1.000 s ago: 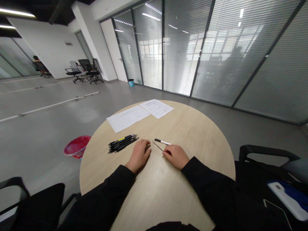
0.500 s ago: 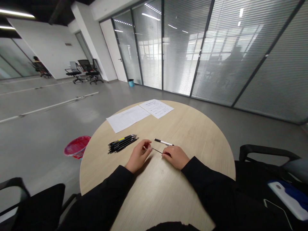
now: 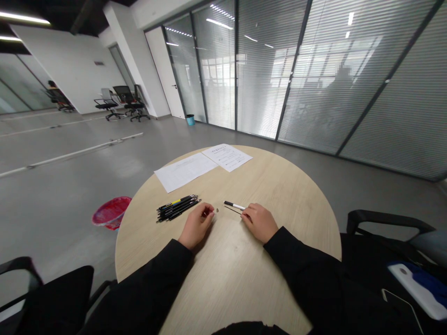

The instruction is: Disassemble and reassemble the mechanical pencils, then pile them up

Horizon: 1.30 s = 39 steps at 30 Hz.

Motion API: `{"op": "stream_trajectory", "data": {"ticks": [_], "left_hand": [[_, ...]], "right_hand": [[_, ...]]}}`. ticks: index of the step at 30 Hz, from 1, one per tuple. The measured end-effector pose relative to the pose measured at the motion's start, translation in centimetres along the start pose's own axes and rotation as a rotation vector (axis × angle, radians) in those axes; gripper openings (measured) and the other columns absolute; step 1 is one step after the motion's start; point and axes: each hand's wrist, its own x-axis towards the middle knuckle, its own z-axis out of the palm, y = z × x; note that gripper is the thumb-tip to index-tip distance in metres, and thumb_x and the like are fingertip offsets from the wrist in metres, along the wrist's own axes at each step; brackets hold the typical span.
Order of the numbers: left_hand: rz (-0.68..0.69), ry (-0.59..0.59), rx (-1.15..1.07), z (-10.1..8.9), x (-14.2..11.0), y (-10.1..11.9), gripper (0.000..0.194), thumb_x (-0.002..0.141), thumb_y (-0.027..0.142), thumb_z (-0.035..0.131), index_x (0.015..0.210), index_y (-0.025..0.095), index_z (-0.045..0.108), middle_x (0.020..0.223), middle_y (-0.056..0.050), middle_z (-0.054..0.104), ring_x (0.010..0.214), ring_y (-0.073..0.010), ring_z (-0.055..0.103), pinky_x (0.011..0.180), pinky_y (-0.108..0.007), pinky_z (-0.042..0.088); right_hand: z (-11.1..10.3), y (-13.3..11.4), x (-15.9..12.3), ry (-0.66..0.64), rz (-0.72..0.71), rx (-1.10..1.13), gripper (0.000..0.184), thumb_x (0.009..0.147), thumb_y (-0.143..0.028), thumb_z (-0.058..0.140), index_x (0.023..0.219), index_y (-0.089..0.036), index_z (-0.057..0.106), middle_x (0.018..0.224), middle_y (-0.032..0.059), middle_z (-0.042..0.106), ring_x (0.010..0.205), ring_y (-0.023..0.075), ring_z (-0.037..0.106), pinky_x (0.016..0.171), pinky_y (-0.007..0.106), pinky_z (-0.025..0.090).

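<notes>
Close to the white pen with a black end (image 3: 233, 205), my right hand (image 3: 260, 222) is closed on a thin dark pen refill (image 3: 232, 210). The refill points left, and its far end is free. My left hand (image 3: 197, 225) is to the left, thumb and fingertips pinched together. What it holds, if anything, is hidden. Just beyond those fingertips is a tiny dark piece (image 3: 217, 210), too small to name. A pile of black pens (image 3: 176, 209), one with a yellow band, lies left of my left hand.
Two printed sheets (image 3: 186, 171) lie at the far side of the round wooden table (image 3: 279, 181). A red-lined bin (image 3: 111, 211) stands at the left. Black armchairs flank the table; the right chair (image 3: 370, 260) has a phone and a white-and-blue item on it.
The refill was stretched between both hands; now only my right hand has it. My left hand has drawn away left, and my right hand has shifted slightly up and right. A tiny piece now shows.
</notes>
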Motion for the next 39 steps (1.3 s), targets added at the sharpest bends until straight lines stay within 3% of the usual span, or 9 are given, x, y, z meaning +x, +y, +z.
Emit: {"op": "stream_trajectory", "data": {"ticks": [8, 12, 24, 28, 33, 36, 39], "left_hand": [[0.218, -0.254, 0.192, 2.3, -0.8, 0.8, 0.006, 0.088, 0.021, 0.050, 0.087, 0.020, 0.055, 0.087, -0.005, 0.061, 0.081, -0.0201, 0.054, 0.073, -0.033, 0.044], [0.277, -0.271, 0.275, 2.3, -0.8, 0.8, 0.007, 0.089, 0.020, 0.048, 0.086, 0.020, 0.055, 0.090, -0.007, 0.059, 0.086, -0.0224, 0.053, 0.076, -0.035, 0.043], [0.254, -0.267, 0.242, 1.8, -0.9, 0.6, 0.005, 0.087, 0.021, 0.052, 0.090, 0.021, 0.056, 0.093, -0.007, 0.060, 0.090, -0.0237, 0.054, 0.080, -0.037, 0.045], [0.224, -0.242, 0.202, 1.1, -0.7, 0.2, 0.010, 0.090, 0.025, 0.048, 0.092, 0.020, 0.057, 0.091, -0.007, 0.061, 0.086, -0.0222, 0.055, 0.079, -0.035, 0.045], [0.085, -0.155, 0.211, -1.1, 0.0, -0.7, 0.016, 0.091, 0.029, 0.046, 0.087, 0.019, 0.059, 0.079, -0.003, 0.063, 0.071, -0.0188, 0.056, 0.069, -0.031, 0.043], [0.044, -0.111, 0.231, -2.3, 0.5, -1.2, 0.019, 0.089, 0.031, 0.048, 0.081, 0.019, 0.060, 0.073, -0.002, 0.062, 0.066, -0.0178, 0.054, 0.064, -0.030, 0.041], [0.009, -0.099, 0.227, -2.8, 0.7, -1.6, 0.020, 0.088, 0.033, 0.049, 0.077, 0.019, 0.059, 0.069, -0.001, 0.061, 0.064, -0.0174, 0.053, 0.062, -0.029, 0.039]], "right_hand": [[1.2, -1.8, 0.3, -0.041, 0.016, -0.195, 0.022, 0.096, -0.027, 0.052, 0.087, -0.016, 0.069, 0.094, 0.0113, 0.067, 0.088, 0.0227, 0.061, 0.074, 0.032, 0.045], [1.3, -2.0, 0.5, -0.042, 0.018, -0.221, 0.019, 0.095, -0.027, 0.055, 0.088, -0.016, 0.068, 0.094, 0.0125, 0.067, 0.087, 0.0228, 0.062, 0.073, 0.031, 0.045], [1.2, -1.9, 0.3, -0.030, 0.044, -0.152, 0.016, 0.093, -0.030, 0.057, 0.092, -0.018, 0.066, 0.095, 0.0102, 0.066, 0.090, 0.0222, 0.061, 0.074, 0.030, 0.044], [0.4, -0.2, 0.4, 0.044, 0.086, -0.086, 0.018, 0.093, -0.033, 0.055, 0.089, -0.019, 0.067, 0.090, 0.0075, 0.066, 0.083, 0.0188, 0.060, 0.068, 0.027, 0.041], [-0.5, 4.8, 0.8, 0.160, 0.187, 0.133, 0.021, 0.089, -0.026, 0.051, 0.074, -0.018, 0.063, 0.072, 0.0025, 0.062, 0.068, 0.0151, 0.054, 0.064, 0.026, 0.037], [-0.6, 7.0, 1.0, 0.224, 0.230, 0.365, 0.024, 0.089, -0.034, 0.051, 0.072, -0.018, 0.057, 0.060, -0.0028, 0.052, 0.057, 0.0128, 0.046, 0.057, 0.024, 0.034], [-0.6, 7.3, 1.0, 0.244, 0.212, 0.444, 0.035, 0.091, -0.040, 0.047, 0.062, -0.020, 0.048, 0.055, -0.0049, 0.042, 0.054, 0.0119, 0.040, 0.054, 0.023, 0.031]]}}
